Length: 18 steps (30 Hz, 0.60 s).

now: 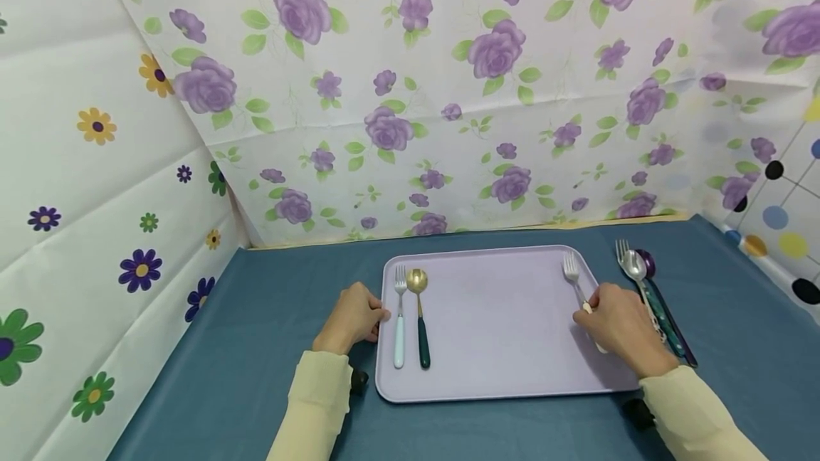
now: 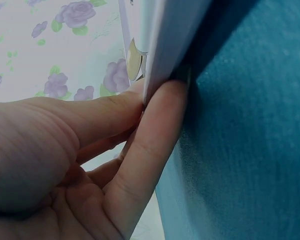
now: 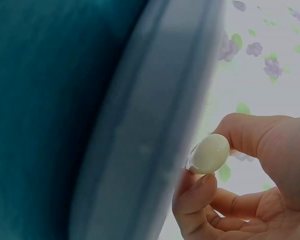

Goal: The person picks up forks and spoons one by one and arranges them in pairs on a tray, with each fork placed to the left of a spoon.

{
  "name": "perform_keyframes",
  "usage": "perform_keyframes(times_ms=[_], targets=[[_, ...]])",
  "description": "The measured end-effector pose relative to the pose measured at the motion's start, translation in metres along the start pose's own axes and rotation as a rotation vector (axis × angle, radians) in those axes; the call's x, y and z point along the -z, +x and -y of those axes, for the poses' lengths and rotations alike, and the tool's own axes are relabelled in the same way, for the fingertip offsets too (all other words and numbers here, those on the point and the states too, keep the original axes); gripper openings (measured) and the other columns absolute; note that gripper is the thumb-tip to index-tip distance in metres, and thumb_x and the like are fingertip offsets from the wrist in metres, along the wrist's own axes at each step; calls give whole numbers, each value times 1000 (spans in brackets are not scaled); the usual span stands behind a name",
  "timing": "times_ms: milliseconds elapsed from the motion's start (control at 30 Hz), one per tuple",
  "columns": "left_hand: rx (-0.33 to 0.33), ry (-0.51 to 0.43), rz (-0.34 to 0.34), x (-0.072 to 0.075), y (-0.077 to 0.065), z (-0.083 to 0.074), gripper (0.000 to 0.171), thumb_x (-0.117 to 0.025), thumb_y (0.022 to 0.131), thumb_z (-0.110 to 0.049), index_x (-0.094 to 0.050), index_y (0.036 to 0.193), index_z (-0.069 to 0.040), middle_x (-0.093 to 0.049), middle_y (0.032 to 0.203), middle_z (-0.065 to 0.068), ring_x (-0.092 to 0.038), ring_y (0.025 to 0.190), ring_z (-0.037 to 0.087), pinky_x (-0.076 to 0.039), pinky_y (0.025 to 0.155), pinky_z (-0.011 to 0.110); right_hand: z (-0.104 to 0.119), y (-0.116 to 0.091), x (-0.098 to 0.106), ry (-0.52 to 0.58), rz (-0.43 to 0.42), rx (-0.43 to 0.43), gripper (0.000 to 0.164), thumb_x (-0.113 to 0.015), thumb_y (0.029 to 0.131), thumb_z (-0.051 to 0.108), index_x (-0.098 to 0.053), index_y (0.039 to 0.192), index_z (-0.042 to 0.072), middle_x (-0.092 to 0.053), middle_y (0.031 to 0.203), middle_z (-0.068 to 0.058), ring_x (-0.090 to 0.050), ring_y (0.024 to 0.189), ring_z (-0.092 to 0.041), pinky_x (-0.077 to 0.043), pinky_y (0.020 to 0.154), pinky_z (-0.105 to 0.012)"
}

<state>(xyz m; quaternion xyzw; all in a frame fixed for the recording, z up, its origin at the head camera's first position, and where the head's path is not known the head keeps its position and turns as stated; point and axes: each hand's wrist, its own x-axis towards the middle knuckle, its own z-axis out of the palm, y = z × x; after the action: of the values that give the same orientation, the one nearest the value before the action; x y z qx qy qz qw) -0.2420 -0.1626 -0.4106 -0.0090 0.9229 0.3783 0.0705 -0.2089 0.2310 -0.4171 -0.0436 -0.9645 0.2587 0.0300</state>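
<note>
A pale lilac tray (image 1: 493, 326) lies on the blue cloth. My left hand (image 1: 352, 319) pinches its left rim, thumb above and a finger underneath, as the left wrist view shows. At the tray's right side my right hand (image 1: 621, 322) holds a fork (image 1: 571, 270) by its cream handle (image 3: 210, 154), tines pointing to the back. On the left part of the tray lie a fork with a light blue handle (image 1: 399, 340) and, beside it, a gold spoon with a dark green handle (image 1: 423, 343). Part of the cream handle is hidden by the right hand.
Right of the tray lies a bunch of cutlery: a silver spoon (image 1: 634, 265), a fork (image 1: 621, 250) and a purple spoon (image 1: 650, 262), their handles overlapping and partly behind my right hand. A flowered sheet (image 1: 448, 126) stands behind the blue cloth (image 1: 288, 283).
</note>
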Motion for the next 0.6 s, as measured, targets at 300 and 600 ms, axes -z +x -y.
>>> perform_keyframes(times_ms=[300, 600], targets=[[6, -4, 7, 0, 0, 1, 13, -67, 88, -3, -74, 97, 5, -69, 79, 12, -63, 55, 15, -59, 53, 29, 2, -1, -3, 6, 10, 1, 22, -69, 81, 15, -60, 85, -5, -57, 69, -11, -52, 57, -19, -45, 44, -29], [8, -2, 0, 0, 0, -1, 12, -67, 88, -3, -74, 95, 4, -69, 77, 12, -63, 55, 15, -59, 53, 30, 7, 0, -4, -5, 22, -6, 25, -70, 80, 16, -61, 88, -6, -58, 72, -13, -53, 59, -20, -47, 45, -31]])
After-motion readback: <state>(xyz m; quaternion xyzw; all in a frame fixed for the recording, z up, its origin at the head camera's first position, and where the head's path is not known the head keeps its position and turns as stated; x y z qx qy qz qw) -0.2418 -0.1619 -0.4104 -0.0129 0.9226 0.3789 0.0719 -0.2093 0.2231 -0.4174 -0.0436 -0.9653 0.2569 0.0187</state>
